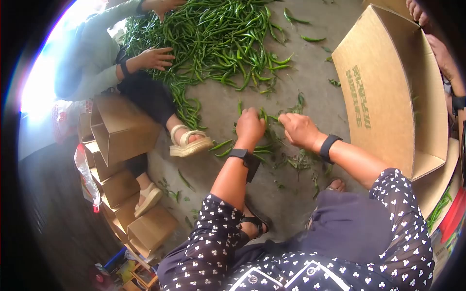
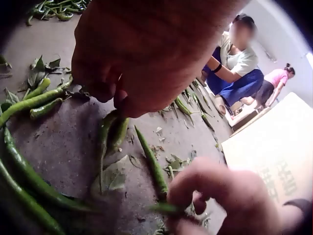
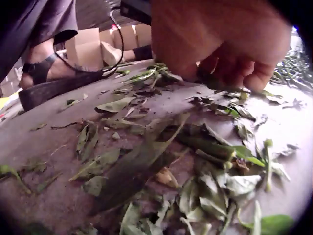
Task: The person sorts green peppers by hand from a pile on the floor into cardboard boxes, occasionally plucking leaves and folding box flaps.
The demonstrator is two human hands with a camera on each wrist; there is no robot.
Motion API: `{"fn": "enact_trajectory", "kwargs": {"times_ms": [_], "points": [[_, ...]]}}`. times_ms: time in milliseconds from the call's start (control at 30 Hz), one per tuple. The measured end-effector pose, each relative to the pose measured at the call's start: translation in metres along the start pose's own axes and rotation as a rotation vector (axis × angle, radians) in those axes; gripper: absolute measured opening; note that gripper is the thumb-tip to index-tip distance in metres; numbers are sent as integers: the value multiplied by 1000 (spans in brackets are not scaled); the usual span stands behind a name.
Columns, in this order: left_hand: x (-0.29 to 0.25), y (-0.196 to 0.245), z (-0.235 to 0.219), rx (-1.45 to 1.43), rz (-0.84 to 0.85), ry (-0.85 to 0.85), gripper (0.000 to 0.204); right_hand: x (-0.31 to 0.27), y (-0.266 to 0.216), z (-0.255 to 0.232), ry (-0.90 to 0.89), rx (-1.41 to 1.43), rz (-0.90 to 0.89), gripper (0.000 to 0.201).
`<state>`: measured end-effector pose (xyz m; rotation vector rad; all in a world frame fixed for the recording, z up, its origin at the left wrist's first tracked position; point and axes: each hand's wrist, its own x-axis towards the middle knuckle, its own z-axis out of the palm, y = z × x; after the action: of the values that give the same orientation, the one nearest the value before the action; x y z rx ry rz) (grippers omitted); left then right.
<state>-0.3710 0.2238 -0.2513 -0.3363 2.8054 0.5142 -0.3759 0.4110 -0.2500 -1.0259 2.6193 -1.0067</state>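
Observation:
My left hand (image 1: 251,128) has its fingers curled down low over the floor, and green chili peppers (image 2: 115,131) stick out from under its fingertips. To its right my right hand (image 1: 301,132) pinches a green chili pepper (image 2: 165,208) between thumb and fingers, blurred in the left wrist view. In the right wrist view, the curled right fingers hide what they hold. More loose chili peppers (image 1: 222,145) lie around the left hand, and torn leaves (image 3: 195,196) are scattered under the right one.
A big heap of green chili peppers (image 1: 213,39) covers the floor ahead. Another person's hand (image 1: 150,59) reaches over it from the left. An open cardboard box (image 1: 374,92) stands at right, with someone's hands at its far edge. Smaller cardboard boxes (image 1: 121,128) are stacked at left.

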Motion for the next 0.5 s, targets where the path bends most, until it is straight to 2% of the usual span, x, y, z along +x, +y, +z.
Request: {"fn": "enact_trajectory", "kwargs": {"times_ms": [133, 200, 233, 300, 367, 467, 500], "points": [[2, -9, 4, -9, 54, 17, 21, 6, 0, 14, -110, -156, 166, 17], [10, -5, -10, -104, -30, 102, 20, 4, 7, 22, -144, -177, 151, 16], [13, -8, -17, -102, -17, 97, 20, 0, 6, 23, -183, -210, 139, 15], [29, -18, -29, -140, -180, 218, 25, 0, 9, 15, -162, -180, 154, 15], [41, -35, -25, -74, -138, 168, 26, 1, 13, 7, -142, -161, 160, 16], [45, -37, -15, 44, -106, 54, 28, 7, 17, 3, -86, 122, 386, 22], [43, -37, -14, 96, -113, -10, 29, 8, 16, 2, -91, 123, 388, 22]]}}
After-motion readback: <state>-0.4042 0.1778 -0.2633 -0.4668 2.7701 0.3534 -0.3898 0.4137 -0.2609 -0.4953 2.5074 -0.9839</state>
